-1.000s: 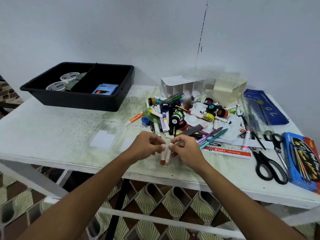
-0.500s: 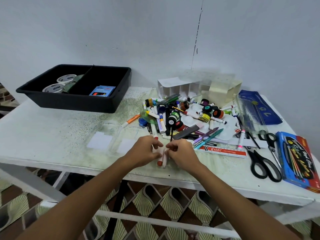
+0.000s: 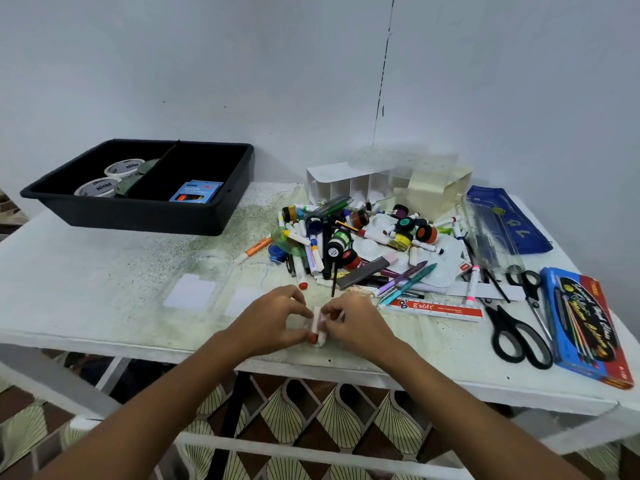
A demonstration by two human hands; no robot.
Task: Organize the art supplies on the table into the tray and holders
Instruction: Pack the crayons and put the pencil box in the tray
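Left hand (image 3: 273, 318) and right hand (image 3: 356, 322) met at the table's (image 3: 86, 289) near edge, fingers curled, together pinching a small bundle of white markers (image 3: 318, 325) with an orange-red cap toward the viewer; exact count not discernible. Bundle held just above or on the tabletop; contact not discernible.

At 12 o'clock from the hands: heap of markers, pens and paint pots (image 3: 349, 237) spread over a white paint palette (image 3: 381, 242). Beyond the heap, toward 1 o'clock: white divided holder (image 3: 346, 187) beside a clear box (image 3: 415, 168). At 10 o'clock, far off: black two-compartment tray (image 3: 145, 213), two tape rolls (image 3: 110, 178) in its left compartment, blue neon crayon box (image 3: 195, 192) in its right.

At 3 o'clock: red-and-white ruler (image 3: 438, 308), then black scissors (image 3: 516, 336), then blue pencil box (image 3: 585, 323) by the table's right edge. At 2 o'clock, far: blue pouch (image 3: 509, 223). At 9 o'clock, near: clear holders (image 3: 207, 289) with white labels.
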